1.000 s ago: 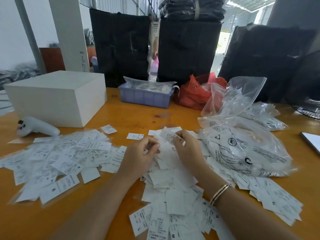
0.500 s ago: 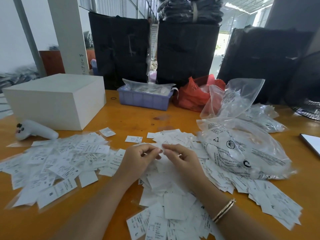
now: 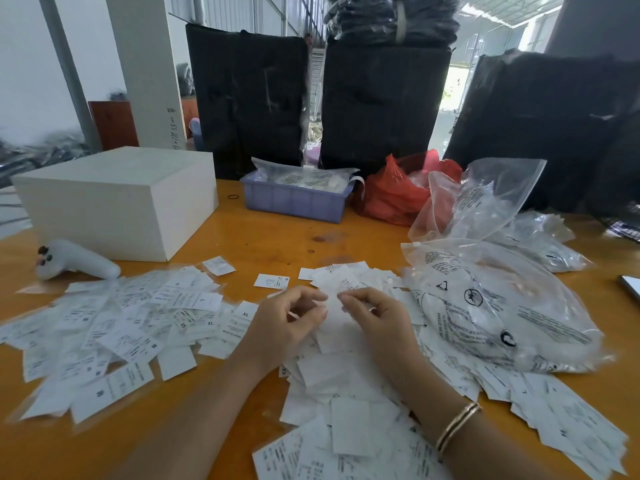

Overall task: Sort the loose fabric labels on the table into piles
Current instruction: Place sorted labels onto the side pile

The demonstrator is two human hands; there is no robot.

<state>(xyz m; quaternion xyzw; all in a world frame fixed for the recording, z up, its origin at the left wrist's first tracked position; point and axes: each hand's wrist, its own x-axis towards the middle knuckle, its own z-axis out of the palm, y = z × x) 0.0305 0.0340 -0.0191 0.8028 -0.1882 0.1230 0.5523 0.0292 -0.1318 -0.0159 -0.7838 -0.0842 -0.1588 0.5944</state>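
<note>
Above the middle label pile (image 3: 332,382), the left hand (image 3: 284,327) and right hand (image 3: 377,323) each pinch one white label (image 3: 333,301) with curled fingers (image 3: 313,296).

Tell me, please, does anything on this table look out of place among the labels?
Yes: a white handheld controller lies beside the white box, at the edge of the left label pile. It is unrelated to sorting.

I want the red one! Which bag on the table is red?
The red bag at the back, right of the blue tray. The other bags are clear with black print.
</note>
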